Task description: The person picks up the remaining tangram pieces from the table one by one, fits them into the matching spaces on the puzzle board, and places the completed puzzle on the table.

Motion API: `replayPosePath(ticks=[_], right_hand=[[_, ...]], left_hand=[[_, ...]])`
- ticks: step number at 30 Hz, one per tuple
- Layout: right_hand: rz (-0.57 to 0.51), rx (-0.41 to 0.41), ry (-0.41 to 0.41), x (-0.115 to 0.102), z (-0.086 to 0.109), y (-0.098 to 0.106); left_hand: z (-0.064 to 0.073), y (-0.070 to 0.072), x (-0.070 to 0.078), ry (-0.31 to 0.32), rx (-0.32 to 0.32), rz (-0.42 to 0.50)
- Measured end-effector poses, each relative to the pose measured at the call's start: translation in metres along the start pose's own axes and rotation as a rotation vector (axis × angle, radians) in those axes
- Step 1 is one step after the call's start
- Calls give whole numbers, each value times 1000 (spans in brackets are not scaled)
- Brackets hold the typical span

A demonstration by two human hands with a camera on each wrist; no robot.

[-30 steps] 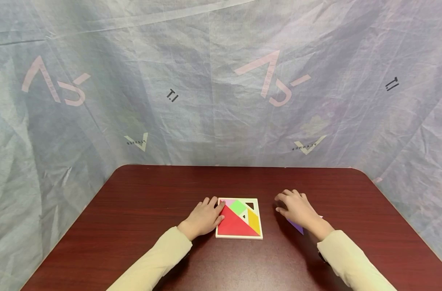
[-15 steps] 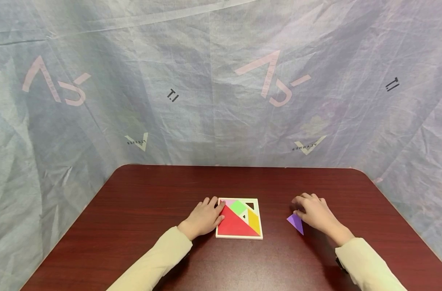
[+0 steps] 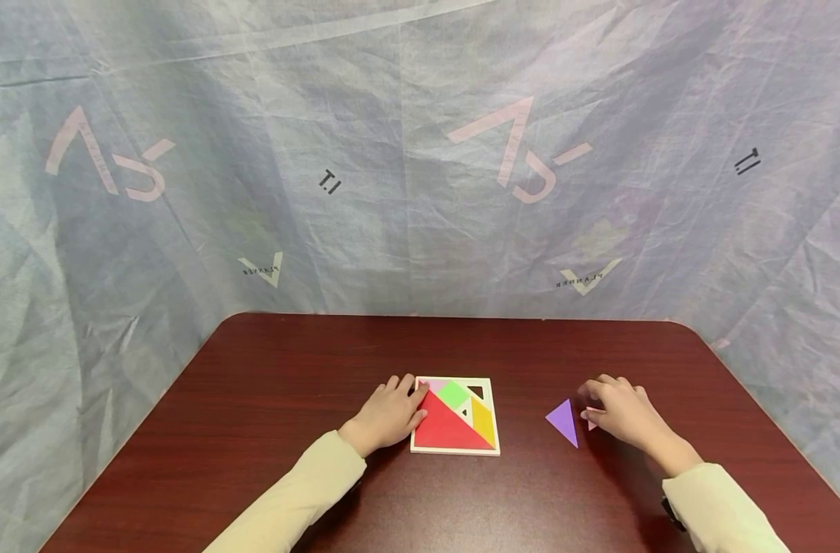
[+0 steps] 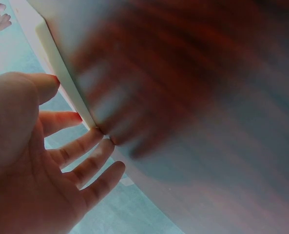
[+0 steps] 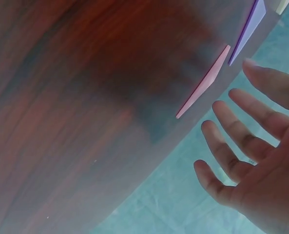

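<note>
In the head view, my relaxed left hand (image 3: 387, 415) rests on the left edge of the tray (image 3: 454, 452); at the left wrist, fingertips (image 4: 89, 138) touch its side. At the right wrist, my right hand (image 5: 278, 165) hangs loose, gripping nothing, by the pink triangle (image 5: 205, 84), right of the tray: probably light, stiff, best pinched by its edges.
</note>
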State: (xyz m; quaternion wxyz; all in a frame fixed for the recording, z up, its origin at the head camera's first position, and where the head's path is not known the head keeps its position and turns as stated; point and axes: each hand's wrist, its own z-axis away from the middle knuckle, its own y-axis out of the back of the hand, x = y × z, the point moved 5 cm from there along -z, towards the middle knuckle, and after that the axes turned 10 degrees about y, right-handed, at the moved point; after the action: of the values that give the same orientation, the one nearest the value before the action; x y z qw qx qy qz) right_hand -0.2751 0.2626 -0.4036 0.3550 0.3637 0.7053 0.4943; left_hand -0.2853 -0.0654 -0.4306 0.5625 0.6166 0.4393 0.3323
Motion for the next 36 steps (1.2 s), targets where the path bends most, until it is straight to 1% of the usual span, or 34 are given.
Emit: replayPosePath(ticks=[6, 14, 22, 36], right_hand=[[10, -11, 1, 4, 4, 2], [-15, -66, -21, 9, 7, 0], [-26, -92, -34, 12, 10, -3], [-28, -98, -48, 12, 10, -6]], left_hand=[[-1, -1, 0, 0, 0, -9], [0, -1, 0, 2, 6, -11], [0, -1, 0, 1, 5, -12], [-1, 0, 0, -1, 3, -18]])
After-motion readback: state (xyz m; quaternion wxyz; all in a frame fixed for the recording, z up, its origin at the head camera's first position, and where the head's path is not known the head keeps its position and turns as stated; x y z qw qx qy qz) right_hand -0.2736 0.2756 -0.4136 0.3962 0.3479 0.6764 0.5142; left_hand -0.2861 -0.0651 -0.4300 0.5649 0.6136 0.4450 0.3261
